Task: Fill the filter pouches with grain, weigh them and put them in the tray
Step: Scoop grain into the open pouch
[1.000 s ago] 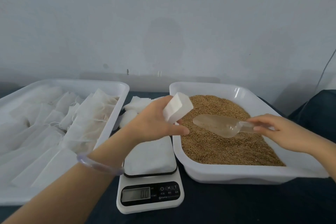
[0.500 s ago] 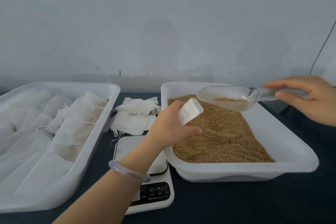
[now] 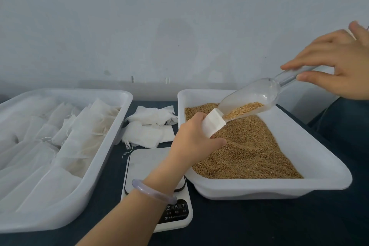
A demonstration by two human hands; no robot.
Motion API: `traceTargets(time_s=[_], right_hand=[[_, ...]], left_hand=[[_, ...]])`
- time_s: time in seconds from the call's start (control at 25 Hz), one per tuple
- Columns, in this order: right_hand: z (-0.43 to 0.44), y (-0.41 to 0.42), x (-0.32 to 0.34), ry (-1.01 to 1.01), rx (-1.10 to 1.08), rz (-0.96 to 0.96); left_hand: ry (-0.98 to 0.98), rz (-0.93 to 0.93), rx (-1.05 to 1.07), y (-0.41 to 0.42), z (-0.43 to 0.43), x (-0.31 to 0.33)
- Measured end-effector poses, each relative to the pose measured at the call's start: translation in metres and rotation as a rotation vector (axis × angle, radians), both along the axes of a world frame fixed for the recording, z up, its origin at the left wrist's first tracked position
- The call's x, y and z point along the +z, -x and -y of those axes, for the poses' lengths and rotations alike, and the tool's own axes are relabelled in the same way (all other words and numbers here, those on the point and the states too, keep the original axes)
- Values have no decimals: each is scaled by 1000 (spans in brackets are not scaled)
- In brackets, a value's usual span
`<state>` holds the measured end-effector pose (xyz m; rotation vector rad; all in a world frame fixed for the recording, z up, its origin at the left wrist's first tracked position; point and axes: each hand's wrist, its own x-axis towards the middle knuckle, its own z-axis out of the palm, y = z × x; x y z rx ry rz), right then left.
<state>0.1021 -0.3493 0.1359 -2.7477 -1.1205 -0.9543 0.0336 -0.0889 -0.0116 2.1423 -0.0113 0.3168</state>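
My left hand (image 3: pixel 194 138) grips a white filter pouch (image 3: pixel 213 124) with its mouth held open, over the left side of the grain tray (image 3: pixel 323 170). My right hand (image 3: pixel 335 68) pinches the handle of a clear plastic scoop (image 3: pixel 251 100), tilted down to the left. A small heap of grain (image 3: pixel 243 109) lies in the scoop, whose lip touches the pouch mouth. Brown grain (image 3: pixel 249 146) fills that tray. On the left, a second white tray (image 3: pixel 95 177) holds several pouches (image 3: pixel 65 140). A white digital scale (image 3: pixel 147 164) stands between the trays, partly under my left forearm.
A loose pile of empty pouches (image 3: pixel 151 126) lies on the dark cloth behind the scale. A pale wall stands close behind the trays. A dark blue cushion or seat (image 3: pixel 347 124) sits at the right edge.
My right hand lifted the scoop with grain out of the tray and swung it up and right, then tilted it down to the pouch. My left hand brought the pouch over the grain.
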Motion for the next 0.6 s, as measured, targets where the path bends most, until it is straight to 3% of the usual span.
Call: traceTargets(time_s=[0.6], right_hand=[[-15,4,16,126,29,181]], left_hand=[[102,37,35,-1,-2,-5]])
